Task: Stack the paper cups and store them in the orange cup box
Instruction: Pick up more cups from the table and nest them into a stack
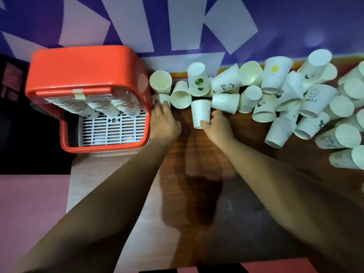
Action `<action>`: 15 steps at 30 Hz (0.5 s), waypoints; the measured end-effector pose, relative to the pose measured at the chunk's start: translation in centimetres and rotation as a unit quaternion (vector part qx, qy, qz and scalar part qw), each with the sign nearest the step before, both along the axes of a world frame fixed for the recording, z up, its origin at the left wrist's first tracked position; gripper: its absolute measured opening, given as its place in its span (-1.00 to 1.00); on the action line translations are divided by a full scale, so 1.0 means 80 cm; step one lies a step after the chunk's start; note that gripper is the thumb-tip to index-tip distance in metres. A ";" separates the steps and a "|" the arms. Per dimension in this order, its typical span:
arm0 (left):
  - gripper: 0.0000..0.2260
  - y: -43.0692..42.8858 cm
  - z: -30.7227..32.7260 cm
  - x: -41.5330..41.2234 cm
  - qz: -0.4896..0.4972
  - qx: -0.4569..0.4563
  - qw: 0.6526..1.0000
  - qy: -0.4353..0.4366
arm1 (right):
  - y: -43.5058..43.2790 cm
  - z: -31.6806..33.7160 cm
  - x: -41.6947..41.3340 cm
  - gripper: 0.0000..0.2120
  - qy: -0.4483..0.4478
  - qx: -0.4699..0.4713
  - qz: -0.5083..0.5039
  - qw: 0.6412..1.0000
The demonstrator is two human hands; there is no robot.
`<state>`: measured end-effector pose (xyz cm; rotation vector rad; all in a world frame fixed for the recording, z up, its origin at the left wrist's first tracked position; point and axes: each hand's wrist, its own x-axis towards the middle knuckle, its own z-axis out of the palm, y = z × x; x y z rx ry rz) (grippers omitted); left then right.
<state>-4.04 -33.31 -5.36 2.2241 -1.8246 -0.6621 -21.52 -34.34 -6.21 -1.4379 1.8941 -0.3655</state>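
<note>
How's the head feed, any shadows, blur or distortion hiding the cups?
Head view: dim, purplish light; a dark shadow lies on the table below the left hand and right hand; wide-angle bending curves the orange cup box; far-right cups look soft.

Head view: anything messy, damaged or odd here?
Yes. The loose cups lie in a jumbled heap along the far edge of the table, tipped on their sides, upside down, leaning on each other. A strip of tape sits on the front bar of the orange box, like a patch. No spill visible.
</note>
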 end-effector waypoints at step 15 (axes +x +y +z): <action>-0.44 0.115 -0.014 -0.035 0.047 0.072 0.991 0.101 | 0.159 0.004 -0.068 -0.25 -0.077 0.076 -0.015 0.994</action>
